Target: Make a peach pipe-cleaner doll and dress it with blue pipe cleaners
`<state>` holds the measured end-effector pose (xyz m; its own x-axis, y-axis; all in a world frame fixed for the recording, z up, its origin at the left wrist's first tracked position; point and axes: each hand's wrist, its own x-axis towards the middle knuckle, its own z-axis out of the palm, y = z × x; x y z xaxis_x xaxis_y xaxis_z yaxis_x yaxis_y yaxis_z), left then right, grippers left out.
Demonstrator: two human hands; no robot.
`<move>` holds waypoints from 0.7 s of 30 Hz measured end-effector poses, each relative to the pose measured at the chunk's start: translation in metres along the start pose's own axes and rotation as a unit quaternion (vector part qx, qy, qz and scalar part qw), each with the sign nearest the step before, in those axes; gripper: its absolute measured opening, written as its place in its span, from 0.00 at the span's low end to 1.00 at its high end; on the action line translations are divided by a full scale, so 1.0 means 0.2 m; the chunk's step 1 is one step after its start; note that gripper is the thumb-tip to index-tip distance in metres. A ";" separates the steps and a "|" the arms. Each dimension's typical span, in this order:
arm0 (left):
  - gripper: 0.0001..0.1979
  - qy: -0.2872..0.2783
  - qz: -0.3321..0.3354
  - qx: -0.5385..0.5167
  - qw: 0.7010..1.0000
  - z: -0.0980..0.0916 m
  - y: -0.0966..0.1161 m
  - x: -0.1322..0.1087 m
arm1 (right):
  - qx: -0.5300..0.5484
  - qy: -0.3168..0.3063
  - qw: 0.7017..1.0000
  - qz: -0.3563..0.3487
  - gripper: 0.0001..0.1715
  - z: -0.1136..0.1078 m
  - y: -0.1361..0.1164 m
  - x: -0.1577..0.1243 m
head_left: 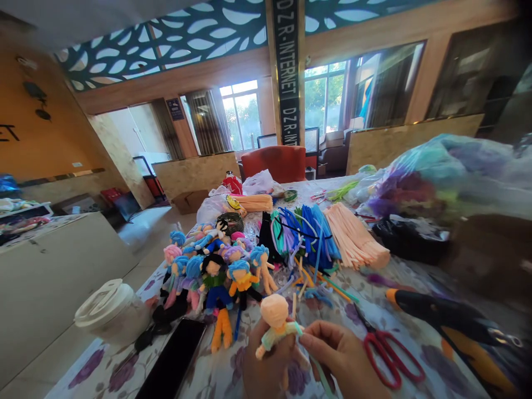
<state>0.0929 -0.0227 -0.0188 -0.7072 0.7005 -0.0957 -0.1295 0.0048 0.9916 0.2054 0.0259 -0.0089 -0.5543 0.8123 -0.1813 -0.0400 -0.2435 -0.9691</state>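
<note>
My left hand (264, 368) is closed around a small pipe-cleaner doll (275, 324) with a bare peach head and pale green body, held upright at the table's near edge. My right hand (341, 357) pinches a pale green pipe cleaner (318, 366) that runs from the doll's side. Just beyond lies a heap of finished dolls (216, 266) with blue, pink and black hair. Behind them are bundles of blue, green and black pipe cleaners (305, 233) and a peach bundle (355, 238).
Red-handled scissors (384, 349) lie right of my hands and a black-and-orange glue gun (449, 318) further right. A dark phone (174, 360) and a lidded plastic jar (110, 310) sit at the left. A bag of coloured material (440, 177) fills the right side of the floral tablecloth (112, 368).
</note>
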 end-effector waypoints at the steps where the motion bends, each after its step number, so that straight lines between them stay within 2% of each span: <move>1: 0.16 0.010 -0.004 0.001 1.000 0.00 0.00 0.00 | -0.006 0.000 1.000 -0.005 0.27 0.00 0.00 0.00; 5: 0.13 0.037 0.010 0.020 0.999 0.00 0.00 0.00 | -0.041 0.011 0.999 -0.021 0.26 -0.02 -0.01 0.00; 10: 0.11 0.033 0.012 0.031 0.999 0.00 0.01 0.00 | -0.079 0.024 0.996 -0.033 0.23 -0.03 0.00 0.00; 16: 0.15 -0.015 0.026 0.010 0.999 -0.01 0.03 -0.01 | -0.081 0.056 0.994 -0.036 0.21 -0.02 -0.05 -0.01; 21: 0.13 -0.037 0.054 0.008 0.998 -0.01 0.05 -0.01 | -0.060 0.044 0.997 -0.006 0.20 -0.03 -0.03 0.01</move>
<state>0.0909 -0.0254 -0.0094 -0.6639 0.7476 0.0181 -0.0441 -0.0633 0.9970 0.2096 0.0318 -0.0054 -0.4787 0.8598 -0.1776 0.0568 -0.1715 -0.9835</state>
